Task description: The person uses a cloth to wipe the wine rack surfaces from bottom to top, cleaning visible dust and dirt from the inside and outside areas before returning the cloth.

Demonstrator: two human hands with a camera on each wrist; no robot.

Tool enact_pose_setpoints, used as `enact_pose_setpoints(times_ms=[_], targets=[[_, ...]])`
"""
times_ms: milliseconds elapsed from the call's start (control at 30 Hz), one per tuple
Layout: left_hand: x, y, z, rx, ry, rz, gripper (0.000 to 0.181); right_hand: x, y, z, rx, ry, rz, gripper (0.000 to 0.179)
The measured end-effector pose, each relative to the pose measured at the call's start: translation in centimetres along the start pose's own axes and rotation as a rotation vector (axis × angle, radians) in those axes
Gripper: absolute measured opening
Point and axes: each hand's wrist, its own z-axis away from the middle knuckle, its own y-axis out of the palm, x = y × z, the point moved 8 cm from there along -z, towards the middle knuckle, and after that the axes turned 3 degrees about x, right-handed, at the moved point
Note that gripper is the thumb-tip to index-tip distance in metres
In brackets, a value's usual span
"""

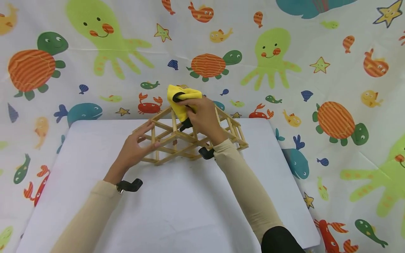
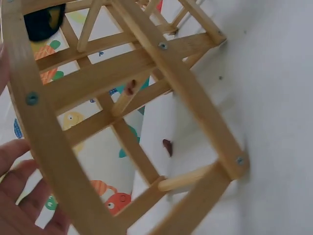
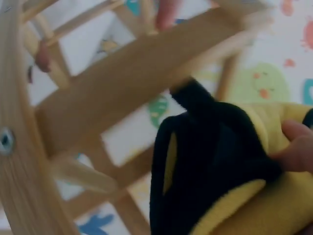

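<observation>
A folding rack of pale wooden slats and dowels (image 1: 174, 135), joined by metal rivets, stands spread out near the back of the white table. My left hand (image 1: 134, 146) holds its left end, fingers over the upper slat and thumb at the front. In the left wrist view, several fingers (image 2: 24, 196) show behind a slat. My right hand (image 1: 204, 116) grips a bunched yellow cloth with black trim (image 1: 179, 110) over the rack's middle. The cloth's black part (image 3: 210, 147) hangs close beside a slat in the right wrist view. A dowel carries a brown mark (image 2: 131, 87).
The white table (image 1: 177, 211) reaches toward me in front of the rack. Behind it hangs a curtain printed with sea animals (image 1: 209, 65). A small brown spot (image 2: 167, 147) shows under the rack. Black wrist mounts (image 1: 131, 185) stick out from both wrists.
</observation>
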Motion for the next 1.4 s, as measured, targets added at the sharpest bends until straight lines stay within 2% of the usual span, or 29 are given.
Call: enact_pose_setpoints(times_ms=[133,233,333,467,500,567,667,733,767,867,1000,1067,1133,1267,1333,1400], targets=[[0.6,0.4,0.2,-0.052,0.027,0.028,0.078,-1.2,2.9,-0.6,0.125,0.021,0.064,0.033],[0.7,0.4,0.1,-0.071,0.04,0.014,0.077,-1.3,3.7,-0.6,0.185,0.017,0.07,0.034],[0.8,0.4,0.1,-0.073,0.038,-0.005,0.077,-1.0,3.4,-0.1,0.287,0.007,0.028,0.034],[0.8,0.4,0.0,-0.065,0.035,-0.014,0.076,-0.3,1.9,0.7,0.453,-0.009,-0.106,0.035],[0.8,0.4,-0.1,-0.064,0.036,-0.013,0.076,-0.1,1.5,0.7,0.46,-0.011,-0.131,0.035],[0.8,0.3,-0.1,-0.067,0.039,-0.007,0.076,0.1,0.8,0.2,0.405,-0.014,-0.144,0.032],[0.9,0.3,0.1,-0.082,0.035,0.015,0.074,-0.2,1.0,-0.9,0.238,0.004,-0.055,0.027],[1.0,0.3,0.3,-0.089,0.03,0.032,0.074,-0.3,2.0,-1.3,0.175,0.027,0.018,0.024],[1.1,0.4,0.4,-0.091,0.026,0.04,0.074,-0.4,2.5,-1.3,0.168,0.037,0.047,0.023],[1.2,0.5,0.6,-0.094,0.016,0.055,0.074,-0.3,3.6,-0.9,0.243,0.049,0.06,0.022],[1.3,0.4,0.8,-0.11,0.001,0.046,0.075,0.4,3.1,0.1,0.438,-0.001,-0.062,0.029],[1.4,0.3,0.9,-0.118,-0.001,0.039,0.075,0.7,2.4,0.2,0.494,-0.01,-0.131,0.03],[1.4,0.2,1.0,-0.12,0.004,0.037,0.074,0.5,1.7,-0.1,0.456,0.015,-0.151,0.032],[1.3,0.3,1.0,-0.127,0.026,0.048,0.072,-0.1,1.3,-1.1,0.273,0.093,-0.043,0.032],[1.2,0.5,0.9,-0.129,0.034,0.057,0.071,-0.2,2.0,-1.3,0.253,0.112,0.023,0.031],[1.1,0.7,0.8,-0.125,0.038,0.065,0.071,-0.1,2.6,-1.1,0.298,0.112,0.052,0.03]])
